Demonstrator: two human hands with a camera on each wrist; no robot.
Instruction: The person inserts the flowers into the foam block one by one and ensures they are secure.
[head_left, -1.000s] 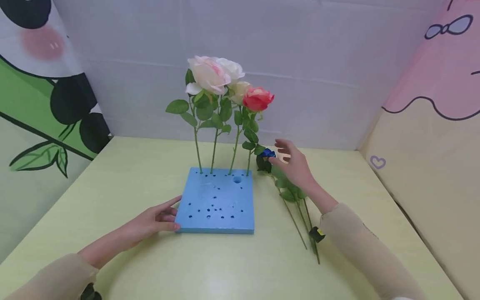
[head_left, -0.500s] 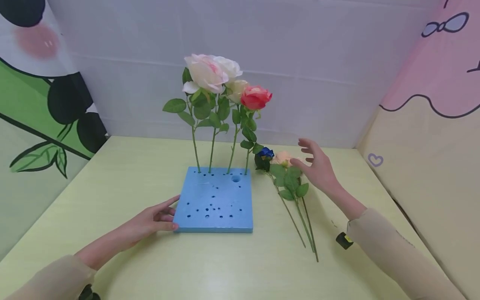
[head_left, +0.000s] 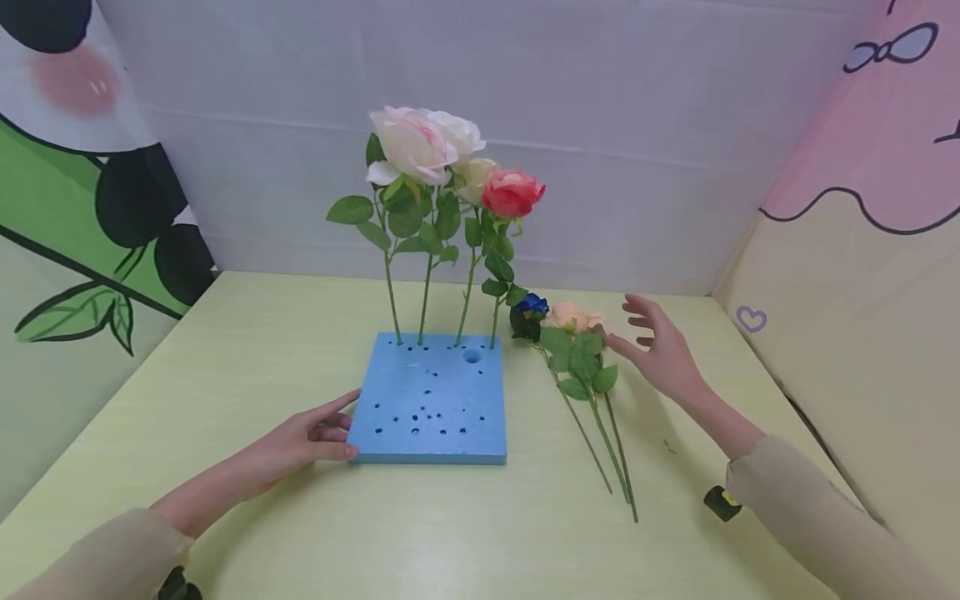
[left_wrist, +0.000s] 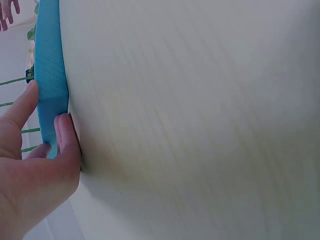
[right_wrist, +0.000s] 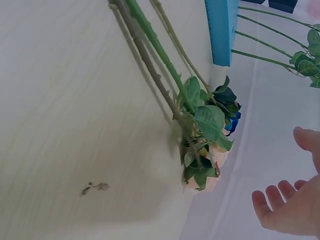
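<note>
At the head view's seven and four o'clock, the left sleeve (head_left: pixel 112 554) and right sleeve (head_left: pixel 810 508) are cut off by the frame, and a dark object (head_left: pixel 177 586) is mostly cropped below. At eight o'clock of the blue block (head_left: pixel 450 387), its near-left corner is touched by the left hand (head_left: pixel 303 446); thumb and fingers are parted along the edges, some partly hidden, and how firmly they are pressed cannot be told. At three o'clock, three stems (right_wrist: pixel 154 45) are laid on the table (head_left: pixel 300 533), with a blue rose (head_left: pixel 533 305) and peach blooms (head_left: pixel 567 316) at their far ends; the number of peach blooms is obscured by leaves (head_left: pixel 581 358). Beside these, the right hand (head_left: pixel 663 350) is held spread, cut off in the right wrist view. At twelve o'clock, four stems are set upright in the block's far holes: the white rose (head_left: pixel 461 131) is partly hidden by the pink-white rose (head_left: pixel 412 146), the cream rose (head_left: pixel 472 177) by the red rose (head_left: pixel 513 193).
</note>
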